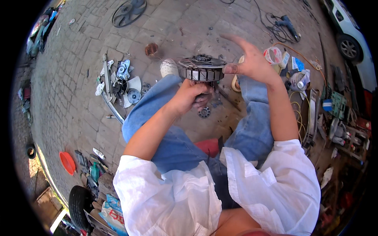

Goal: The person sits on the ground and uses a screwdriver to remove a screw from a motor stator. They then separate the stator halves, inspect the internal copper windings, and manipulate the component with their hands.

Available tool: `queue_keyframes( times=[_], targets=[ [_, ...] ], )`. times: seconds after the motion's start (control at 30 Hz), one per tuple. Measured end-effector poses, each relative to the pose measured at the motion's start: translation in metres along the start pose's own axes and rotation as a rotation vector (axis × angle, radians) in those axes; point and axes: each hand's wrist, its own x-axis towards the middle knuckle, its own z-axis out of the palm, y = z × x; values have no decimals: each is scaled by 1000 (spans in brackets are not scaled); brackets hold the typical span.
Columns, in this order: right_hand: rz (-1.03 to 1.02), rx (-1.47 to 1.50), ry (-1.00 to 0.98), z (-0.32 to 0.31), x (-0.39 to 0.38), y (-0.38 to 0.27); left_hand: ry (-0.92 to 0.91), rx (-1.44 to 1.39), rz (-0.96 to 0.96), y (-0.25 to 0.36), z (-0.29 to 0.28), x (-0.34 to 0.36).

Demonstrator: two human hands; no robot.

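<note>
My left hand [193, 95] grips a round, ringed motor part [201, 73] from underneath, around its short stem. The part has a segmented dark band, a flat metal top and fine loose wires. My right hand [250, 59] is raised at its right side with the fingers spread and the thumb at or very near the rim; I cannot tell if it touches. Below, on the paving between my legs, lies a small toothed ring [203, 113]. A coil of copper-coloured wire [151, 49] lies beyond the motor part.
Metal parts and plastic discs [134, 95] lie to the left. A fan [129, 12] and a corded power tool [287, 28] lie ahead. Containers [272, 55], a toolbox [337, 105] and a white car [354, 47] are to the right. An orange bowl [67, 162] and a tyre [79, 208] sit lower left.
</note>
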Motion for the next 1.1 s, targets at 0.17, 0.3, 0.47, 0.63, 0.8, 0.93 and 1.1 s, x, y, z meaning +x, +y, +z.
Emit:
queue_keyframes(
  times=[0.17,0.3,0.47,0.63,0.8,0.93,1.1],
  targets=[
    [102,-105,309,1,5,7,123,-142,113,9,0,7],
    [198,216,222,12,6,-12,222,-132,151,13,-4,11],
    [165,276,121,40,11,-23,258,-81,189,10,-4,16],
    [218,564,-39,41,13,-37,350,-25,208,12,0,17],
    [196,710,-85,43,17,-32,358,18,273,17,4,19],
    [202,726,-81,46,17,-29,369,49,260,13,-1,22],
    [199,710,-33,46,15,-34,389,66,255,14,1,21]
  ],
)
